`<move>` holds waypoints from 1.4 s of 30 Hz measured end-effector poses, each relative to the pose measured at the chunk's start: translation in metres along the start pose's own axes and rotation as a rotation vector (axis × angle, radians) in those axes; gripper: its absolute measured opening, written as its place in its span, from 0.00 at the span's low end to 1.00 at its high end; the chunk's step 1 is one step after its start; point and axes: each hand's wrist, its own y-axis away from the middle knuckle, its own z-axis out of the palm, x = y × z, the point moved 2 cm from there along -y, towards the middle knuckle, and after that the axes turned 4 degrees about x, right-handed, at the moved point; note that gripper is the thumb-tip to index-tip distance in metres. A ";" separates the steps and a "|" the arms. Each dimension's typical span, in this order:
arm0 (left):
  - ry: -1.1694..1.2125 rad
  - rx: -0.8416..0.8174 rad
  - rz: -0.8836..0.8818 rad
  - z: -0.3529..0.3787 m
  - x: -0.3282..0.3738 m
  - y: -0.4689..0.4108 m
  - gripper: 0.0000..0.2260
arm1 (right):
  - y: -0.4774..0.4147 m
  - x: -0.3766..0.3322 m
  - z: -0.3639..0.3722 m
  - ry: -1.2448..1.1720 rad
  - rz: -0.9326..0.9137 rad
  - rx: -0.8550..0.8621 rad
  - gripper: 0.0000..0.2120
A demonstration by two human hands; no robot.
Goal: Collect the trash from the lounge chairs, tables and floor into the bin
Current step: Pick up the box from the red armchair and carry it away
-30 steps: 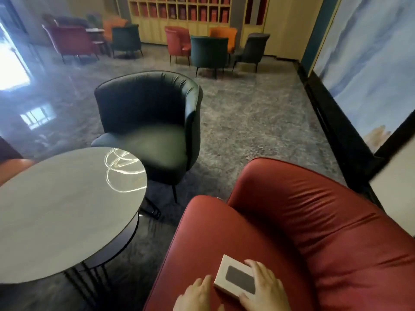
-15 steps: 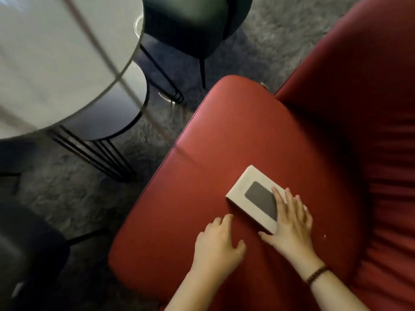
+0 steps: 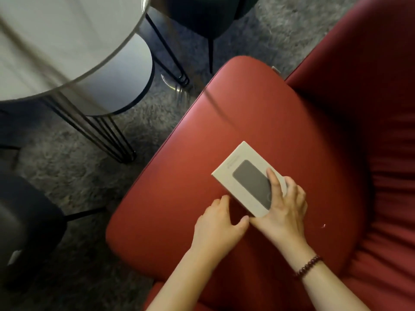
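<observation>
A flat white box point(image 3: 243, 173) with a dark grey rectangle printed on its top lies on the seat of a red lounge chair point(image 3: 224, 122). My right hand point(image 3: 284, 205) grips the box's near end, index finger on top and thumb under the near edge. My left hand point(image 3: 219, 222) rests on the seat just left of the box, fingers apart, thumb almost touching my right hand. It holds nothing. A tiny white scrap point(image 3: 323, 225) lies on the seat to the right of my right wrist.
A round white table point(image 3: 74, 34) on black hairpin legs stands at upper left, with a lower round shelf point(image 3: 125, 86) under it. A dark green chair point(image 3: 206, 16) is at the top, and a dark rounded object point(image 3: 24, 223) at lower left. Grey carpet covers the floor.
My view has tipped from the room down onto the red seat. My right hand's fingers have curled around the box's near end, and my left hand has slid closer to it.
</observation>
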 end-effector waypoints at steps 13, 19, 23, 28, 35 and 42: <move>0.697 0.355 0.233 -0.132 0.060 0.098 0.18 | 0.048 -0.135 -0.153 -0.399 -0.142 0.450 0.41; 0.599 0.479 0.474 -0.199 0.097 0.187 0.16 | 0.105 -0.172 -0.231 -0.413 -0.216 0.525 0.46; 0.439 0.552 0.657 -0.230 0.154 0.246 0.16 | 0.140 -0.148 -0.300 -0.320 -0.220 0.625 0.50; 0.255 0.577 0.828 -0.233 0.254 0.314 0.18 | 0.191 -0.079 -0.418 -0.237 -0.234 0.839 0.39; 0.084 0.483 1.096 -0.155 0.398 0.395 0.18 | 0.251 0.052 -0.551 -0.158 -0.096 1.068 0.31; 0.073 0.446 1.138 -0.035 0.519 0.436 0.19 | 0.294 0.214 -0.619 -0.038 -0.030 1.064 0.33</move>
